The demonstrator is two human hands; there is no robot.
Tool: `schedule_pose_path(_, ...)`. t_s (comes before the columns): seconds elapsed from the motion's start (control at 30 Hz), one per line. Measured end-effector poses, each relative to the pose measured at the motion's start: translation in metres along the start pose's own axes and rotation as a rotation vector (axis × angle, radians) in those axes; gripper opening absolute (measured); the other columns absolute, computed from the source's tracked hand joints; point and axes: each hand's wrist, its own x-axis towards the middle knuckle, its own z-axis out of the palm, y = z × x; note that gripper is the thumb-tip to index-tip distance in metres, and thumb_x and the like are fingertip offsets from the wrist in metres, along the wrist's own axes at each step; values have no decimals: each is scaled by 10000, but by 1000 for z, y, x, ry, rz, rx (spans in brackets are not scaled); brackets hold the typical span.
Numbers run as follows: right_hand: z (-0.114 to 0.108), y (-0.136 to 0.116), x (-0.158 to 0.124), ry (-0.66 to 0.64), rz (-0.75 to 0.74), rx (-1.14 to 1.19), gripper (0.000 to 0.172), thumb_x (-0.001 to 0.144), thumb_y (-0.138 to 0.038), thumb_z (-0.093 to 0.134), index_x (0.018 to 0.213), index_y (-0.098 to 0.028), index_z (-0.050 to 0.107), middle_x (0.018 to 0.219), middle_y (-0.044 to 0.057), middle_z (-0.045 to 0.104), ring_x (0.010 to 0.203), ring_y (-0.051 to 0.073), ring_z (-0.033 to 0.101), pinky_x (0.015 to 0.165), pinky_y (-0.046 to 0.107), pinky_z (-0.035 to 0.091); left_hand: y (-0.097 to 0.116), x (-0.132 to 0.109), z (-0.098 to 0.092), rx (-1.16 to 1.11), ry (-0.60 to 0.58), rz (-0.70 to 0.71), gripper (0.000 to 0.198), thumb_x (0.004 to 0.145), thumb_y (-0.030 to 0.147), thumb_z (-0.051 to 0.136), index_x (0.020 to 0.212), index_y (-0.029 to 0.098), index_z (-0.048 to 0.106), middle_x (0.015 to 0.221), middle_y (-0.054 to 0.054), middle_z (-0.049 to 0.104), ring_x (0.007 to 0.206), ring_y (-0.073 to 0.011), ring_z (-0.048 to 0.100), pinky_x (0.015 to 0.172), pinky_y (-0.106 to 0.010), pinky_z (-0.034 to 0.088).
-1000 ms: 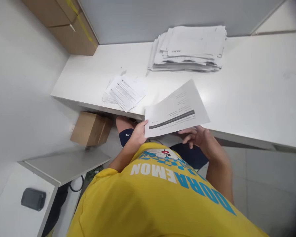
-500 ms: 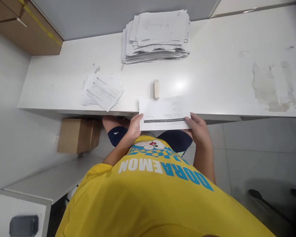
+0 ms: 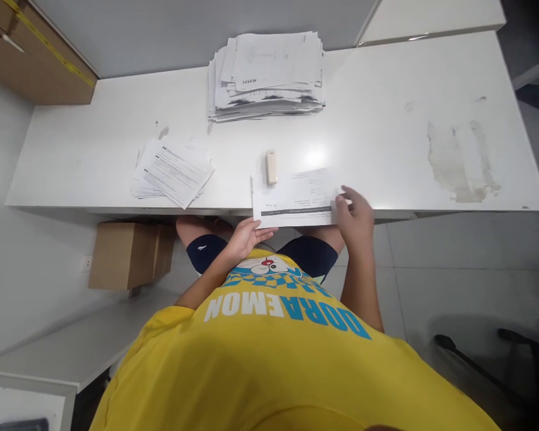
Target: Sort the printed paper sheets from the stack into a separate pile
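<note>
A printed sheet of paper (image 3: 291,194) with a dark band across its lower part lies over the front edge of the desk. My left hand (image 3: 246,238) holds its near left corner, thumb above and fingers stretched beneath. At the right edge, my right hand (image 3: 356,216) pinches the paper between thumb and fingers. Just beyond the sheet stands a small beige block, perhaps a stapler (image 3: 272,167); neither hand touches it. A small dark mark shows on the sheet's left edge. Whether the paper is one sheet or several, I cannot tell.
A tall stack of papers (image 3: 267,75) stands at the back of the white desk (image 3: 372,120). To the left lies a fanned pile of printed sheets (image 3: 175,173). Cardboard boxes are at the upper left (image 3: 49,66) and under the desk (image 3: 121,254). A worn patch (image 3: 460,161) marks the right side.
The view has shifted slightly. My left hand's fingers have stretched out beneath the sheet's corner. The right hand has moved up along the right edge, its fingers now bent over the paper.
</note>
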Motion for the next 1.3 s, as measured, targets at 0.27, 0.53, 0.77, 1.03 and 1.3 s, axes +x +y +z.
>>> schedule_pose_path(0.27,35,-73,7,-327,-531,-403,498,1012,-362,372,1423,-122,518,1170,158,655,1043,294,574,888,427,476,-1,4,0,-25,5,34,163,924,73,529,902,106,687,938,-123,777,853,-239,784,923,-393,596)
schedule_pose_path(0.53,69,-104,17,-479,-592,-700,547,966,-137,324,1491,-45,451,1167,220,621,1050,324,526,824,399,412,0,9,-8,-36,-11,34,145,901,78,546,908,106,688,914,-129,772,931,-274,781,930,-408,603)
schedule_pose_path(0.77,84,-104,-3,-420,-508,-747,615,908,-49,300,1511,-39,422,1089,246,664,1028,348,543,808,445,431,6,13,-12,-49,37,40,143,878,67,542,885,117,676,831,-104,775,892,-245,785,958,-418,600)
schedule_pose_path(1.03,88,-111,-2,-427,-499,-780,627,909,-60,333,1534,-70,379,1108,222,672,1037,315,569,801,403,466,19,4,-20,147,19,122,85,839,178,653,897,128,690,766,-88,757,681,-207,757,723,-294,589)
schedule_pose_path(1.3,104,-92,0,-253,-420,-668,691,942,-140,382,1609,-96,210,1320,214,590,1119,297,579,872,392,513,146,-36,-59,1086,607,853,273,865,189,537,600,216,476,541,27,499,587,-155,480,593,-270,333)
